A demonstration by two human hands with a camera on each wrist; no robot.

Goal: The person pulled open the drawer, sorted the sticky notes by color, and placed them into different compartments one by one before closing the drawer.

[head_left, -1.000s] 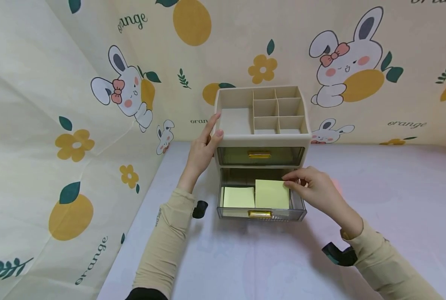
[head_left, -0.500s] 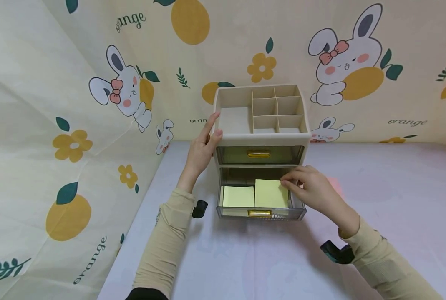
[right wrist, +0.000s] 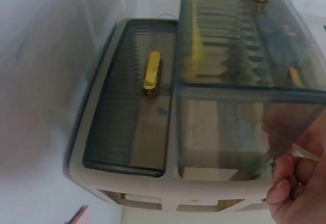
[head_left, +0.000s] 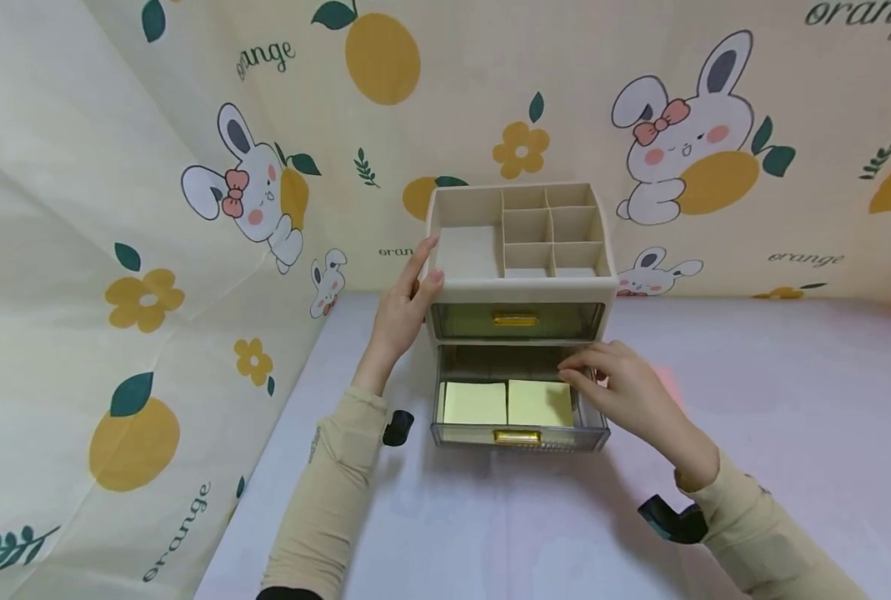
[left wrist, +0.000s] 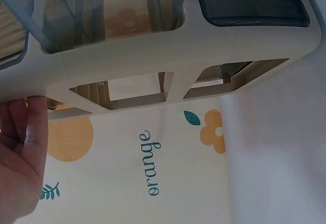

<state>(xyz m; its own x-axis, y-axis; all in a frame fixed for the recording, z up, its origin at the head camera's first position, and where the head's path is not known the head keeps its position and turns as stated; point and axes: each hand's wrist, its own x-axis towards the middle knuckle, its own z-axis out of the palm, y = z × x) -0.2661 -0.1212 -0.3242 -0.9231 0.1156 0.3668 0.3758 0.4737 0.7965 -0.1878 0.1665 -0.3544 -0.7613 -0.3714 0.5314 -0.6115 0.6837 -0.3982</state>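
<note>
A white desktop organizer [head_left: 520, 288] stands before me, its lower clear drawer [head_left: 460, 438] pulled out. Two pale yellow sticky note pads lie side by side in it, a left pad [head_left: 475, 403] and a right pad [head_left: 541, 403]. My left hand [head_left: 398, 321] rests on the organizer's left side with its fingers fairly straight. Over the drawer's right side hovers my right hand [head_left: 625, 387], thumb and index fingertips close together with nothing seen between them. The right wrist view has the right hand [right wrist: 300, 188] beside the drawer's clear wall [right wrist: 224, 137].
The organizer's upper drawer [head_left: 516, 321], with a gold handle, is closed. Its top has several dividers and a larger compartment [head_left: 471, 250]. Something pink [head_left: 668, 385] lies on the white table [head_left: 445, 533] behind my right hand. A patterned backdrop [head_left: 445, 108] rises behind and to the left.
The right sticky note pad has gone down into the drawer and lies level with the left one; my right fingers have let it go. My left hand stays put.
</note>
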